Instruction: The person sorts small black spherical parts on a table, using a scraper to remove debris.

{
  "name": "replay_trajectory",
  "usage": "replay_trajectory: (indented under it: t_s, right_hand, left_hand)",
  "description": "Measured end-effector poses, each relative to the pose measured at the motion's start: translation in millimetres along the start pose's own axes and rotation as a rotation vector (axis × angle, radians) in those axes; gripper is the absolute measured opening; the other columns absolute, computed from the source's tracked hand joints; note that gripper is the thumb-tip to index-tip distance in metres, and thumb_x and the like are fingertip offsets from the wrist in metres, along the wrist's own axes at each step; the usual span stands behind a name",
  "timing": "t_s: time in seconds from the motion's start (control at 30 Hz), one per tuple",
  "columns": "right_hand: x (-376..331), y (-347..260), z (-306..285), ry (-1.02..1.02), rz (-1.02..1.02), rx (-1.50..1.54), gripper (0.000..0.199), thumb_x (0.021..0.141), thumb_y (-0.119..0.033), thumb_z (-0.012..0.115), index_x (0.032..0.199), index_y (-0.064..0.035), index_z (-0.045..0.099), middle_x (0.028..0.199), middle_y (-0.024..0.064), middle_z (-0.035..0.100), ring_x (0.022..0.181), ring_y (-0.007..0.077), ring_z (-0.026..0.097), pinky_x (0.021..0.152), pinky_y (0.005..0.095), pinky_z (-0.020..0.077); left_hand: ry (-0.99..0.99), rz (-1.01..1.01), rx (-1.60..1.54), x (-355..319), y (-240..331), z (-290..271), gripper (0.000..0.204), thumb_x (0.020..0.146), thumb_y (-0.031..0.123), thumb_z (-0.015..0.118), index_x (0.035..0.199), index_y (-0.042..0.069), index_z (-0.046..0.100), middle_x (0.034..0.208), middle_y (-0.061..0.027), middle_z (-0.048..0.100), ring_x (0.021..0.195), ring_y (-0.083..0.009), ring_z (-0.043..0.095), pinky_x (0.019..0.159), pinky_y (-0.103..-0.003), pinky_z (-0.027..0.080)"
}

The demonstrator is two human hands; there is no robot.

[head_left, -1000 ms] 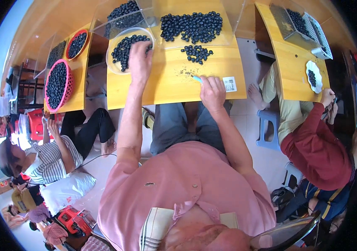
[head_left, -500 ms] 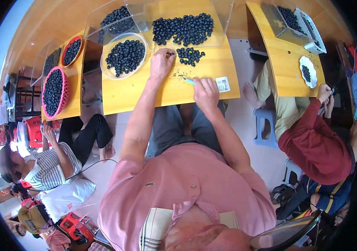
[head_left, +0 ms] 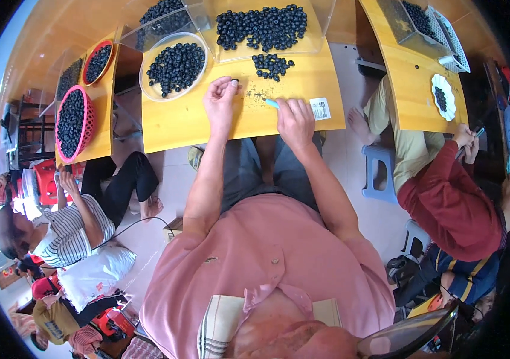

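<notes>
My left hand (head_left: 220,103) rests on the yellow table (head_left: 177,122) and pinches one small dark berry (head_left: 234,80) at its fingertips. My right hand (head_left: 295,121) is closed around a thin light-blue tool (head_left: 272,103) whose tip sticks out to the left. Between the hands lie dark crumbs. A small heap of dark berries (head_left: 272,64) lies just beyond them. A round clear bowl of berries (head_left: 176,64) stands to the far left of my left hand. A clear tray (head_left: 318,37) holding many more berries sits at the table's far side.
A white label (head_left: 320,108) lies right of my right hand. Two red baskets of berries (head_left: 71,122) stand on the table to the left, where a person in a striped shirt (head_left: 66,233) sits. At right, a person in red sleeves (head_left: 453,203) works by a white plate (head_left: 443,96).
My left hand has drawn back from the round bowl to the table near the small heap, now pinching a berry. My right hand stayed by the label with the tool.
</notes>
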State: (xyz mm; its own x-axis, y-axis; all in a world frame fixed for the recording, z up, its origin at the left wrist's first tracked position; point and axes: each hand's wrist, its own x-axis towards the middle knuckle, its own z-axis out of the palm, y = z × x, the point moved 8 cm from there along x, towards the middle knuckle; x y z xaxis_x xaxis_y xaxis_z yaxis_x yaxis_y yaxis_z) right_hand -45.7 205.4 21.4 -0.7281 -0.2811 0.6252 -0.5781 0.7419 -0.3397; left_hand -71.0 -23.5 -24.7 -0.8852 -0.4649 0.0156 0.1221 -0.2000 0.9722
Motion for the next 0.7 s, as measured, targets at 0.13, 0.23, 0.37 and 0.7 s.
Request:
replay_trajectory:
  t_s: [0.13, 0.23, 0.37, 0.7]
  right_hand:
    - [3, -4, -2, 0.022, -0.022, -0.025, 0.017, 0.088, -0.009, 0.073, 0.104, -0.0068, 0.075, 0.083, 0.0047, 0.058, 0.080, 0.0251, 0.059, 0.070, 0.0401, 0.0454]
    - [2, -4, -3, 0.036, -0.024, -0.027, 0.018, 0.088, -0.009, 0.073, 0.105, -0.0068, 0.075, 0.083, 0.0046, 0.058, 0.081, 0.0249, 0.060, 0.070, 0.0402, 0.0454]
    - [1, -3, -3, 0.031, -0.019, -0.032, 0.020, 0.087, -0.009, 0.073, 0.106, -0.0068, 0.076, 0.084, 0.0045, 0.059, 0.081, 0.0250, 0.060, 0.070, 0.0404, 0.0455]
    - [2, -5, -8, 0.092, -0.037, -0.020, 0.021, 0.085, -0.009, 0.075, 0.106, -0.0076, 0.075, 0.084, 0.0028, 0.060, 0.080, 0.0239, 0.062, 0.070, 0.0401, 0.0455]
  left_hand:
    - [0.053, -0.106, -0.261, -4, -6, -6, 0.027, 0.097, 0.001, 0.076, 0.123, -0.003, 0.070, 0.099, -0.0074, 0.075, 0.091, -0.0172, 0.075, 0.082, -0.028, 0.060]
    - [0.025, -0.105, -0.119, -11, -7, -3, 0.025, 0.096, -0.001, 0.076, 0.120, -0.002, 0.073, 0.095, -0.0033, 0.073, 0.088, -0.0133, 0.073, 0.082, -0.026, 0.059]
    - [-0.065, -0.130, 0.102, -23, -18, 8, 0.025, 0.093, -0.004, 0.078, 0.117, 0.001, 0.077, 0.102, 0.0000, 0.071, 0.093, -0.0083, 0.070, 0.088, -0.023, 0.056]
    - [-0.211, -0.003, 0.167, -40, -15, 35, 0.031, 0.093, -0.006, 0.078, 0.123, -0.001, 0.074, 0.110, -0.0052, 0.070, 0.095, -0.0104, 0.069, 0.087, -0.024, 0.058]
